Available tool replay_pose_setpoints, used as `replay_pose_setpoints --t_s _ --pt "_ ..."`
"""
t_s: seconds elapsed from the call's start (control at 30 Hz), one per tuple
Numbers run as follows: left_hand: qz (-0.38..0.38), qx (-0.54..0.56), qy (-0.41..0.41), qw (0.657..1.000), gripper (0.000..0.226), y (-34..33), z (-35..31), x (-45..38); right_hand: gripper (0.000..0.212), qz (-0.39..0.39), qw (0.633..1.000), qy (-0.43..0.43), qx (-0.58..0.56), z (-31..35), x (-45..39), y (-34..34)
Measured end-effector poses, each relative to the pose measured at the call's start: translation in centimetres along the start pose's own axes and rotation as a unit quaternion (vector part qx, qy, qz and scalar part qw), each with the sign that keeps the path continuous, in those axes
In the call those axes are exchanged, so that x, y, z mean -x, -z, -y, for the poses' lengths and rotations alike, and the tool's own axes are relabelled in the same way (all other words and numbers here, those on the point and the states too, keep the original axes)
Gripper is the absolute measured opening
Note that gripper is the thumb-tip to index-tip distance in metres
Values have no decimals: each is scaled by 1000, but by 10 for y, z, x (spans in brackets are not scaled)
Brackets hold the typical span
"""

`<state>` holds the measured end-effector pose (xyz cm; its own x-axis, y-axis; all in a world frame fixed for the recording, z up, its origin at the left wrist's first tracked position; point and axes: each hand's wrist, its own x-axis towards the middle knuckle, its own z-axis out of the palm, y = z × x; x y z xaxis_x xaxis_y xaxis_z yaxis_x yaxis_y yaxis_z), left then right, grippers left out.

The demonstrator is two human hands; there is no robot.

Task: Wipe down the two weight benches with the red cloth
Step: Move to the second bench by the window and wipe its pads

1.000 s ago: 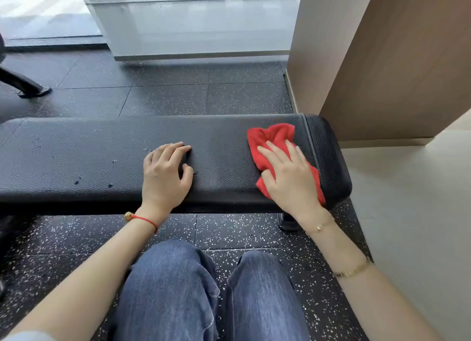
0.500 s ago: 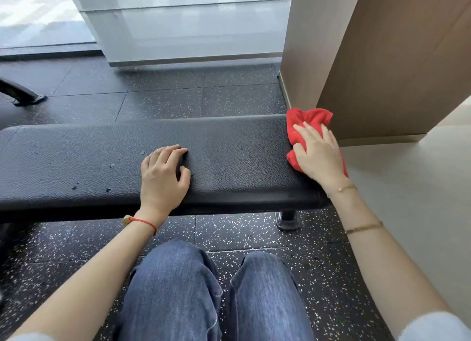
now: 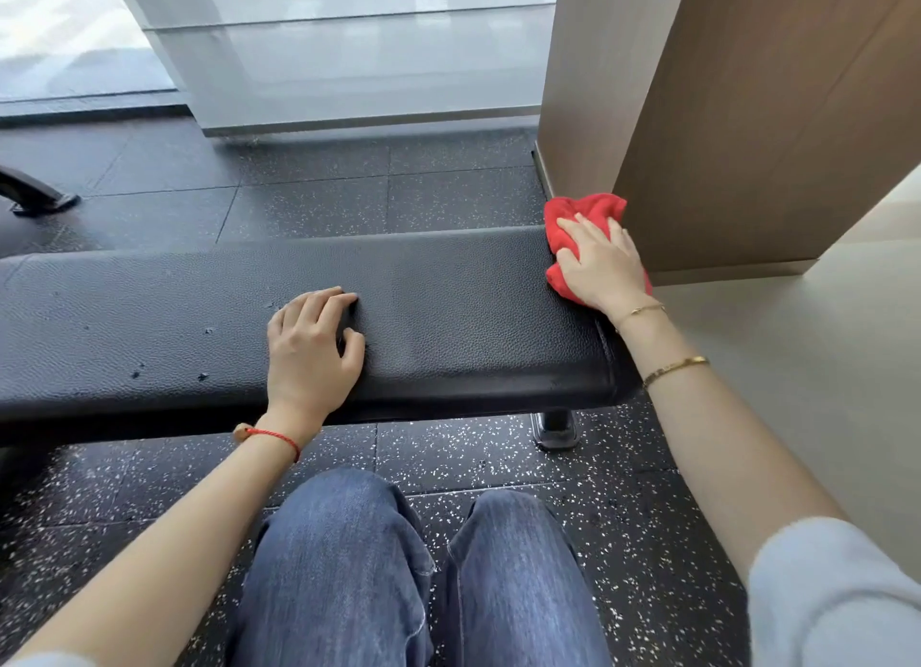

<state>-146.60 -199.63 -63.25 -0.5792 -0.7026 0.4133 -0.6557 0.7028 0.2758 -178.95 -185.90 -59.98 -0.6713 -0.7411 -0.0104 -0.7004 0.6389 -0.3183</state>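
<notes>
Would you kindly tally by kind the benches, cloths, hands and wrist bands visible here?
Bench: 1
Cloth: 1
Hands: 2, left hand, right hand
Wrist bands: 3, red string, thin chain, gold bracelet
Total: 7

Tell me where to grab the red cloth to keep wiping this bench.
Grip the bunched folds of the red cloth beyond the right hand, coming from above. It lies crumpled over the weight bench's far right end, so those raised folds give the fingers something to gather.
</notes>
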Motion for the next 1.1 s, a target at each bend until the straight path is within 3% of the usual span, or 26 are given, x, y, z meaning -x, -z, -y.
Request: replay_pose_setpoints --t_s 0.23,0.53,0.83,0.97,1.1 --pt "-1 3 -2 1000 41 -1 1 1 59 -39 997 62 10 -10 92 -9" --pt "0 -4 3 1000 41 -2 1 0 53 -17 1000 19 2 14 10 -5" --pt "-3 11 7 1000 40 0 2 -1 57 -1 978 207 11 43 91 -22" --pt "-2 9 12 1000 40 -1 1 -1 53 -10 987 160 5 31 66 -19" --pt "-7 8 13 1000 40 -1 2 -1 53 -7 993 114 -3 73 34 -26"
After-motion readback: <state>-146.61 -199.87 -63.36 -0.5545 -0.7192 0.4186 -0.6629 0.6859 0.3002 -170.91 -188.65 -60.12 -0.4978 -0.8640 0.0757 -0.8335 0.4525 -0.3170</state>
